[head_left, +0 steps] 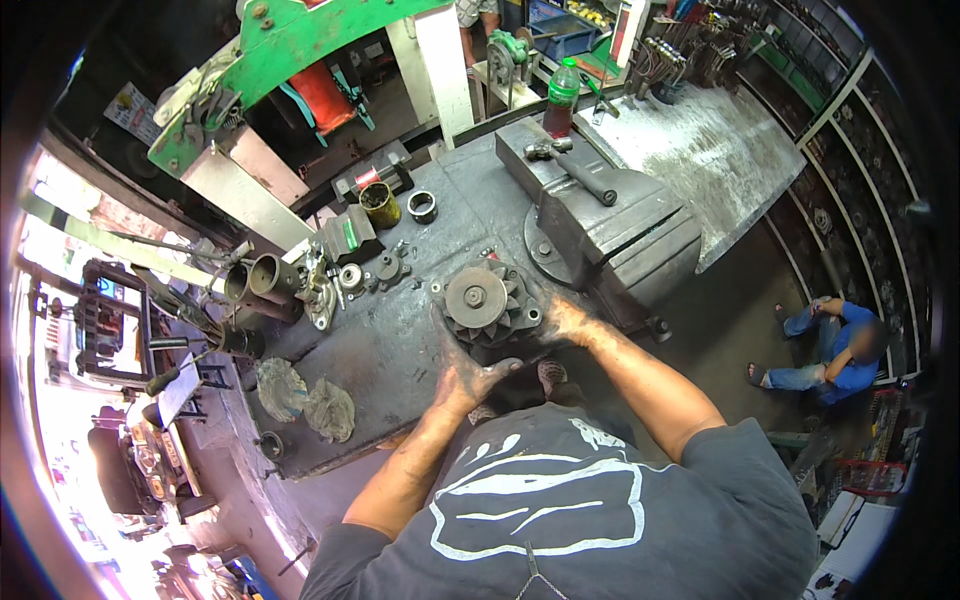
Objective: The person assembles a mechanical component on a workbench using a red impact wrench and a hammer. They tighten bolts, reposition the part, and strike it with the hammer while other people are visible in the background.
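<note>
Gripping a grimy alternator [477,298] from opposite sides, the two hands stand apart with the part between them. The left hand [463,375] lies along its lower left side, thumb stretched out toward the right, while the right hand [562,318] is closed against its right side, the fingers partly hidden. The alternator is at the near edge of the dark worktop [385,335], its round pulley and fan blades facing up; whether its underside rests on the surface cannot be told.

Just left of it lie small round metal parts [391,266], with a dark mounted block bearing a green strip [350,235] farther back. Beyond them stand a yellowish can [380,207] and, just beside it, a short metal ring [422,208]. To the right of the alternator sits a heavy bench vise [625,235], with a hammer [580,175] lying across its top. Behind the vise stands a green-capped bottle [562,100] of dark red liquid.

Toward the left end are two upright metal sleeves [270,277], side by side, and nearer the front edge two crumpled, translucent bundles [330,411]. A green and white frame [290,45] rises behind the worktop. Well apart on the right, a person in a blue shirt [848,350] sits low beside tall shelves [850,160].
</note>
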`<state>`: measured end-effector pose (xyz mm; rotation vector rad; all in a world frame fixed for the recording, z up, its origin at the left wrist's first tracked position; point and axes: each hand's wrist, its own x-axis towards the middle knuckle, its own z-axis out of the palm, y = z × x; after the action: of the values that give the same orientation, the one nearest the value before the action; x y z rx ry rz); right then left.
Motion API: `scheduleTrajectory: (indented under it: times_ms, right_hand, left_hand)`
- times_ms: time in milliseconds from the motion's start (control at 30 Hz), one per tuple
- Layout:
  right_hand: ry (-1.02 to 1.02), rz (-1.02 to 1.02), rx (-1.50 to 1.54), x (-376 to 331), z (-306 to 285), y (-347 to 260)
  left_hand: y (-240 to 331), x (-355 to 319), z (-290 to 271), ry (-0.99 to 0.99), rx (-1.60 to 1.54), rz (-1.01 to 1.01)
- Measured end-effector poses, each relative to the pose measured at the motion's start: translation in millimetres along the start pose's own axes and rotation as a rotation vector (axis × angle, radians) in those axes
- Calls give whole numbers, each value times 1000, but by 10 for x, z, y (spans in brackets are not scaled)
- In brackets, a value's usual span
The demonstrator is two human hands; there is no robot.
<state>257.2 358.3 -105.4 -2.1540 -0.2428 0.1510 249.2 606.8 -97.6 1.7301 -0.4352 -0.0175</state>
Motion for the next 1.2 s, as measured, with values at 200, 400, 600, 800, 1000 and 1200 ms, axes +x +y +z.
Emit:
scheduleTrajectory:
  times_ms: [200,400,600,800,1000,1200]
  right_hand:
    - [35,294,1,-330,190,-484]
    - [-31,198,2,-478,261,-497]
    - [-165,153,-54,-682,18,-448]
    - [-35,124,-96,-1050,-714,-751]
    - [59,38,-2,-1017,-1687,-746]
    - [276,11,-82,-720,-3061,-285]
  left_hand:
    - [23,738,-422,-383,23,-96]
    - [-58,1437,-974,-811,407,-51]
    - [-107,1084,-986,-628,64,-116]
    - [43,366,-886,-331,-217,-211]
    - [221,66,-645,-191,-42,-194]
    - [415,185,-125,146,7,-94]
